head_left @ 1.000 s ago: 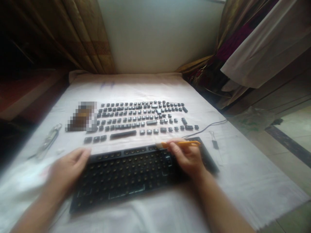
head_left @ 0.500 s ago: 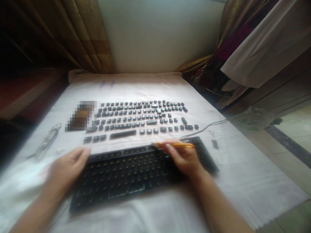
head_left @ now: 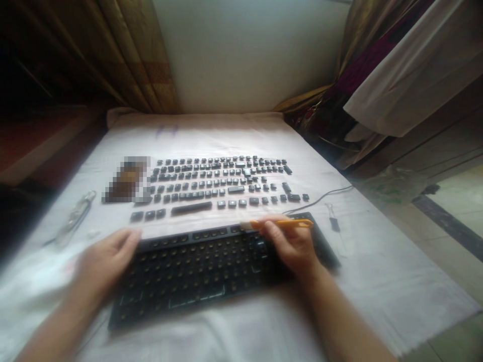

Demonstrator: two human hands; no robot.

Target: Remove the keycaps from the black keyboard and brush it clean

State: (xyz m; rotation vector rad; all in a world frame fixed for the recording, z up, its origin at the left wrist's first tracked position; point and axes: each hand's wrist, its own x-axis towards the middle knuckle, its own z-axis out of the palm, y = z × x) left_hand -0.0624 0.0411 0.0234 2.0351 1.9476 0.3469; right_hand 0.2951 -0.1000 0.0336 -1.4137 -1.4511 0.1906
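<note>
A black keyboard (head_left: 181,274) with its keycaps removed lies slightly tilted across the near part of the table. My left hand (head_left: 107,256) is closed on its far left corner, thumb along the top edge. In my right hand (head_left: 292,246), pinched between thumb and fingers, is a small brush (head_left: 302,223) with an orange handle. The brush's pale bristles point left and touch or hover over the keyboard's far edge, right of the middle. Beyond the keyboard, loose black keycaps (head_left: 204,174) lie in rows, with a long space bar (head_left: 191,207) in the nearest row.
The cable (head_left: 320,197) runs off to the table's right edge, near a black binder clip (head_left: 334,223). A clear, slender item (head_left: 77,216) lies at left, by a blurred-out rectangle (head_left: 126,181). White cloth (head_left: 411,75) hangs at the right; pale cloth covers the table.
My right hand has slid a little to the right with the brush along the keyboard's far edge. The left hand and keyboard have stayed in place.
</note>
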